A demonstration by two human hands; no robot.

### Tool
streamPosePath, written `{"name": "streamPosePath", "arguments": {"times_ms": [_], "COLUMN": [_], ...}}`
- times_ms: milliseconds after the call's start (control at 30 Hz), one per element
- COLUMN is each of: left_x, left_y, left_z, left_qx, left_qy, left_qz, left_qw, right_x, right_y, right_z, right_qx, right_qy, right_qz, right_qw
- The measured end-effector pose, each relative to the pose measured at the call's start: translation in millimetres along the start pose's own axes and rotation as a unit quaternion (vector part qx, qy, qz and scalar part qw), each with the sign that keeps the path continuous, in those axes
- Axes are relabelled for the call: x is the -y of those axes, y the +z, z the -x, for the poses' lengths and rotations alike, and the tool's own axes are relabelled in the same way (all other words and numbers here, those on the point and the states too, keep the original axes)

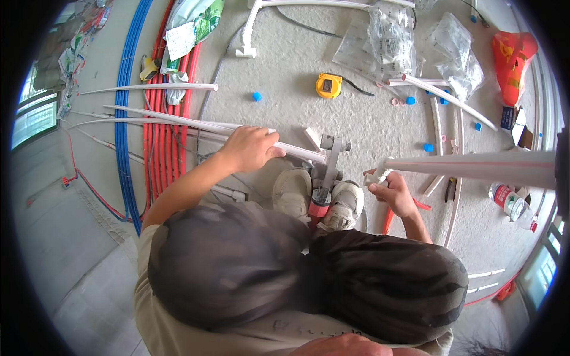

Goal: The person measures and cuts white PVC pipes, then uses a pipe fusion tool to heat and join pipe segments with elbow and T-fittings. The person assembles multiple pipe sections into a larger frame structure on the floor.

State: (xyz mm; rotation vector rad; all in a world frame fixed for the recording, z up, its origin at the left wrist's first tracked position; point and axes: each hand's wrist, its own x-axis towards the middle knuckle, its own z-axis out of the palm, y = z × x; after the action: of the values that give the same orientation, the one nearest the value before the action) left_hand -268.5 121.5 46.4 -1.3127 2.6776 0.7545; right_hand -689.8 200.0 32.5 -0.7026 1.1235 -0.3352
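My left hand (250,148) is closed over a white plastic pipe (303,153) that runs off to the left. The pipe's right end meets the heating head of a pipe welding tool (332,169). That tool stands upright between my shoes (344,204), its red body lowest. On the right, my right hand (395,193) grips a white pipe fitting (379,173) with thumb and fingers. A long white pipe (469,168) reaches from this fitting toward the right edge. Whether the pipe is seated inside the fitting, I cannot tell. Orange tool handles (389,221) lie beside my right hand.
Ahead lies a yellow tape measure (328,86) near clear plastic bags (389,44). Blue caps (428,147) and cut pipe pieces are scattered at right, with a bottle (507,200) beyond. Red pipes (169,148) and blue pipes (123,118) cross the floor at left.
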Motion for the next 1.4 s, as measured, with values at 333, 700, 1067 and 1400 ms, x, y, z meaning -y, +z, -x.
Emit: {"name": "streamPosePath", "arguments": {"times_ms": [333, 700, 1067, 1400], "left_x": [21.9, 10.4, 12.9, -2.0], "left_y": [-44.0, -146.6, -89.0, -56.7], "left_z": [-7.1, 47.6, 30.1, 8.0], "left_qx": [-0.138, -0.425, -0.239, -0.117], "left_qy": [0.022, 0.032, 0.007, 0.019], "left_qz": [-0.062, -0.148, -0.005, 0.078], "left_qw": [0.988, 0.892, 0.971, 0.99], "right_x": [-13.6, -9.9, -2.5, -8.1], "right_y": [-3.7, 6.7, 3.5, 12.7], "right_z": [-24.1, -26.7, -17.9, -18.4], "right_qx": [-0.044, -0.003, -0.015, -0.012], "right_qy": [-0.017, -0.054, -0.073, -0.066], "right_qz": [-0.093, -0.094, -0.074, -0.095], "right_qw": [0.995, 0.994, 0.994, 0.993]}}
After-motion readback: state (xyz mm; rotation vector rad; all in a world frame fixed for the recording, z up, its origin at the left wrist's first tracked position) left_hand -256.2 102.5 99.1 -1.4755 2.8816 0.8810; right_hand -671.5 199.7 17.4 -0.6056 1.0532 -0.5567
